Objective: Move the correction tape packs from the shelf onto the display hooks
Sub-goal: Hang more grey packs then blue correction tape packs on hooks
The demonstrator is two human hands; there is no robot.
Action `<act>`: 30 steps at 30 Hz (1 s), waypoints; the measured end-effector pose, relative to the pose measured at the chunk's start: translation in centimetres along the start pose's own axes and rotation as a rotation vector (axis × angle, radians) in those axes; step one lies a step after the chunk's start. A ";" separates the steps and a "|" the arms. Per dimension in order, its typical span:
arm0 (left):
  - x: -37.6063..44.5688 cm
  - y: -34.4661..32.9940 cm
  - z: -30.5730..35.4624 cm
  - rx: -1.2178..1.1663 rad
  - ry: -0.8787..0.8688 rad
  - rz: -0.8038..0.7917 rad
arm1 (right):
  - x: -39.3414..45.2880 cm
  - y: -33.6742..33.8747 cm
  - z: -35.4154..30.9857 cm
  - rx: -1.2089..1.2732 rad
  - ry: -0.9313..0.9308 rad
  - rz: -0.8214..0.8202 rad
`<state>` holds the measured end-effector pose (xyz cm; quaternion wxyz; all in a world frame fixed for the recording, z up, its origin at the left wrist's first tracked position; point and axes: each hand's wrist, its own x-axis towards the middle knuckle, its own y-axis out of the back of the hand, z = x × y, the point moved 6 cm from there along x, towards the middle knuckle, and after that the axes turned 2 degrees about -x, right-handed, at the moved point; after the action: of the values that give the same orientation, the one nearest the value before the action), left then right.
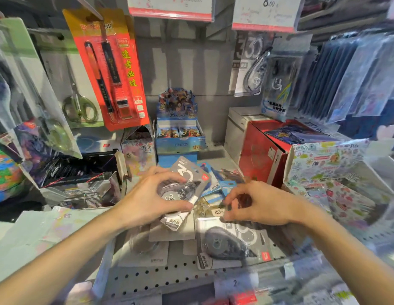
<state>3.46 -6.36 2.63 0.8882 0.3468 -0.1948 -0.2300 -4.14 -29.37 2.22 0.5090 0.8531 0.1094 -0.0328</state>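
Observation:
Several grey correction tape packs lie in a loose pile on the perforated shelf [160, 275]. My left hand [147, 199] grips one grey pack [187, 179] and holds it tilted just above the pile. My right hand [255, 205] reaches down with curled fingers that pinch the top edge of another pack [227, 243] lying flat at the front of the shelf. A third pack [145, 245] lies under my left wrist. Up at the back right, one correction tape pack [251, 69] hangs from a display hook under the price tags.
A red pen pack [110, 69] and green scissors [79, 106] hang at the upper left. A blue card box [180, 133] stands at the shelf's back. A red box [262, 155] and a sticker box [328, 172] crowd the right, and a black box [79, 172] crowds the left.

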 end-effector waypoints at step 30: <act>-0.4 2.1 0.7 -0.335 -0.003 -0.013 | 2.4 4.0 -3.0 0.516 0.139 0.386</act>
<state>3.41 -5.14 4.51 0.9318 0.1947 -0.1527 -0.2654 -1.10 -28.20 6.76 0.2640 0.9592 -0.0319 0.0960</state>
